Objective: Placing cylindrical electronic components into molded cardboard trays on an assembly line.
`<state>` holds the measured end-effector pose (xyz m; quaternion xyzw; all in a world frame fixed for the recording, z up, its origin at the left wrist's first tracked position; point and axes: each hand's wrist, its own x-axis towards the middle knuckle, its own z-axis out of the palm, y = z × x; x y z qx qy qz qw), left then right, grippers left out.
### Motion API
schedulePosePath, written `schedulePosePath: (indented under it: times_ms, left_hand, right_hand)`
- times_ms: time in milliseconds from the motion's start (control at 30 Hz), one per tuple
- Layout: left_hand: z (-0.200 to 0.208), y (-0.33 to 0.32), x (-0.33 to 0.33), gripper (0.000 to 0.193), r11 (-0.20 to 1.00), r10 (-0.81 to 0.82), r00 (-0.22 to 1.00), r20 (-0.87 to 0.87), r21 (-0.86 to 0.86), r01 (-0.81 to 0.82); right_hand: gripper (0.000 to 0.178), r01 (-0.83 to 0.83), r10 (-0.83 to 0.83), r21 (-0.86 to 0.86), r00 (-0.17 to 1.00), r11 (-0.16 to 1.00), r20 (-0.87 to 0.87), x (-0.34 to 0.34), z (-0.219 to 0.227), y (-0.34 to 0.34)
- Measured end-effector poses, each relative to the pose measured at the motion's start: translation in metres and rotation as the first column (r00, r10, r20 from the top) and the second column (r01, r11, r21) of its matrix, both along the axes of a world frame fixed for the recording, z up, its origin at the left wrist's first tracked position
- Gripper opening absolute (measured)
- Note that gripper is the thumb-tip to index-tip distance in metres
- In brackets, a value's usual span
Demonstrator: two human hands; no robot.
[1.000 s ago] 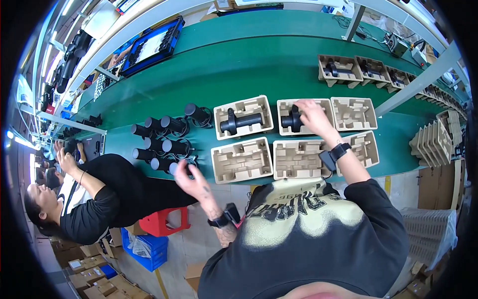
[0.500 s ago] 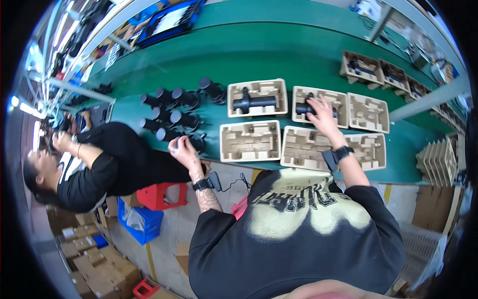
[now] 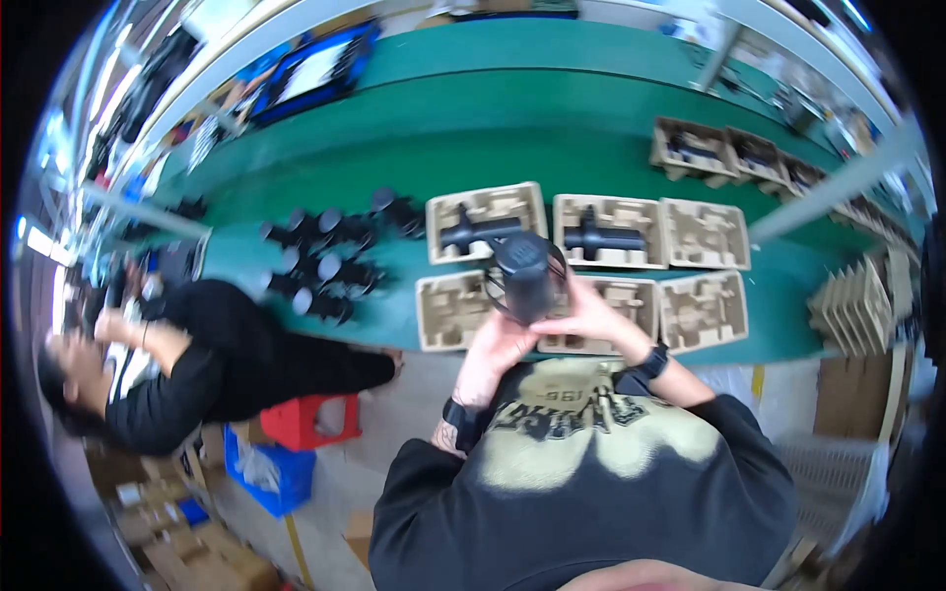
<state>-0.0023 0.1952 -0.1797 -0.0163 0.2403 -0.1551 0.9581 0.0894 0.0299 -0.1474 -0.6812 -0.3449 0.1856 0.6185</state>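
Both hands hold a black cylindrical device (image 3: 525,276) above the lower trays, its broad round end tilted up. My left hand (image 3: 501,343) grips it from below on the left. My right hand (image 3: 585,313) closes round its right side. A thin black loop sticks out beside the device. Behind it, one moulded cardboard tray (image 3: 434,222) holds a black tube-shaped part (image 3: 480,232), and the tray to its right (image 3: 561,219) holds a similar part (image 3: 609,238). The lower left tray (image 3: 434,330) shows bare compartments; the lower middle tray (image 3: 631,293) is partly hidden by my right hand.
Several similar black devices (image 3: 333,269) stand to the left on the green bench (image 3: 552,118). Filled trays (image 3: 690,167) line the back right, with stacked trays (image 3: 852,310) at the right end. A co-worker (image 3: 246,345) sits left, near a red stool (image 3: 310,422) and blue bin (image 3: 271,468).
My left hand has brought a device from the left group to in front of me. My right hand has left the part in the upper middle tray and joined it on the device.
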Motion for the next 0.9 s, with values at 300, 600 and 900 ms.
schedulePosePath:
  times_ms: [300,600,900]
  left_hand:
    - [0.025,-0.004,0.002,0.047,0.466,-0.294,0.954,0.063,0.88,0.086]
    - [0.011,0.031,-0.007,0.048,0.22,-0.115,0.993,-0.005,0.975,0.03]
    - [0.017,0.033,0.017,0.046,0.037,-0.234,0.972,-0.004,0.999,0.013]
  right_hand:
    - [0.06,0.919,-0.554,-0.163,0.351,0.36,0.755,0.073,-0.005,-0.14]
    - [0.054,0.918,-0.382,-0.248,0.358,0.308,0.852,0.132,-0.083,-0.241]
    - [0.056,0.879,-0.562,-0.378,0.477,0.291,0.676,0.127,-0.119,-0.222]
